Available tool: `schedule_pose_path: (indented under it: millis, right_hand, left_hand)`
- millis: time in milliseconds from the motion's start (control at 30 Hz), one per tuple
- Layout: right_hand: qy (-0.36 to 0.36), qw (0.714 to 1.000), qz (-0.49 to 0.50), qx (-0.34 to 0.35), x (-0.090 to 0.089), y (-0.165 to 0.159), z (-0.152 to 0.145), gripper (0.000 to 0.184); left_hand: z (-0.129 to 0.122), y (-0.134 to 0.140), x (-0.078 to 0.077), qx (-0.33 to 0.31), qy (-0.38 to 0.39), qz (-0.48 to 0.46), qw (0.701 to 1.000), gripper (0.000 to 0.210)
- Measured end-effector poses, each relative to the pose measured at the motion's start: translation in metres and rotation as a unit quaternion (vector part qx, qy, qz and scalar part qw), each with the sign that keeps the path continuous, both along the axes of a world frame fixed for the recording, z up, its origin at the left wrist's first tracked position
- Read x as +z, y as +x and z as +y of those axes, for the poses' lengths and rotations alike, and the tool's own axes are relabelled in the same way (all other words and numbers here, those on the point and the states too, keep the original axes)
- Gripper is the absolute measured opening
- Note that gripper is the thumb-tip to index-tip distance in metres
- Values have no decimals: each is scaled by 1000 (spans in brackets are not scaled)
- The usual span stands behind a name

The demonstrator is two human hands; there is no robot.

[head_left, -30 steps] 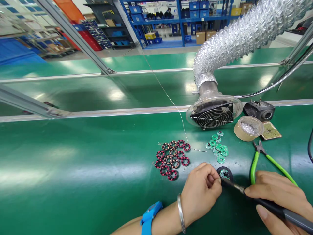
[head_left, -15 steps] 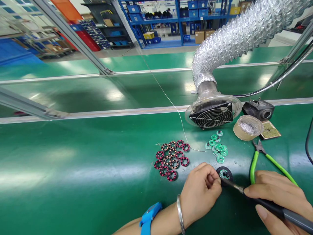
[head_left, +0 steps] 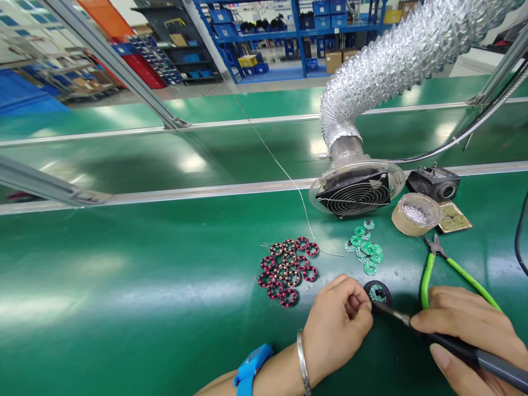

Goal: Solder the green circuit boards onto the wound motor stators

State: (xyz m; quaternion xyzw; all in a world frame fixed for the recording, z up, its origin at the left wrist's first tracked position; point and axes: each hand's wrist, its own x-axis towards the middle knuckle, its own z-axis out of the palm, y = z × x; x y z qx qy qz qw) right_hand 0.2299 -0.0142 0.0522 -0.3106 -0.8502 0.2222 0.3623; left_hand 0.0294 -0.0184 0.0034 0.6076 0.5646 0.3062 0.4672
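Observation:
My right hand (head_left: 474,335) grips a soldering iron (head_left: 457,347) by its dark handle. The iron's tip meets the near left edge of a round black part (head_left: 384,291), on which a small green circuit board (head_left: 376,291) sits. Beside that part, my left hand (head_left: 340,324) has thumb and forefinger pinched together close to the tip; whatever they hold is too small or hidden to make out. Left of my hands lie several copper-and-red wound rings (head_left: 289,275). Behind the black part is a loose group of small green round boards (head_left: 365,250).
Green-handled cutters (head_left: 437,247) lie open by my right hand. Behind them stand a tub of metallic bits (head_left: 416,214), a yellowish sponge tray (head_left: 454,217) and a black holder (head_left: 435,184). A fume fan (head_left: 355,195) on a silver duct overhangs the bench. Thin solder wire (head_left: 305,206) trails down.
The view has shifted very slightly. Both hands and the soldering iron keep practically the same position at the black part.

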Motion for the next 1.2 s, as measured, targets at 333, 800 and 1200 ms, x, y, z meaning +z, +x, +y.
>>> schedule_pose_path:
  millis: [333,800,1200]
  right_hand:
    - [-1,1000,13,-18,0,-1,-1,22]
    - [13,999,32,-36,-5,-1,-2,24]
    - [52,998,10,-35,-21,9,6,42]
  left_hand:
    - [-2,-1,-1,6,-9,-7,1000,15]
    - [0,-1,1,3,1,5,1000,15]
    - [0,0,-1,6,7,-5,1000,16]
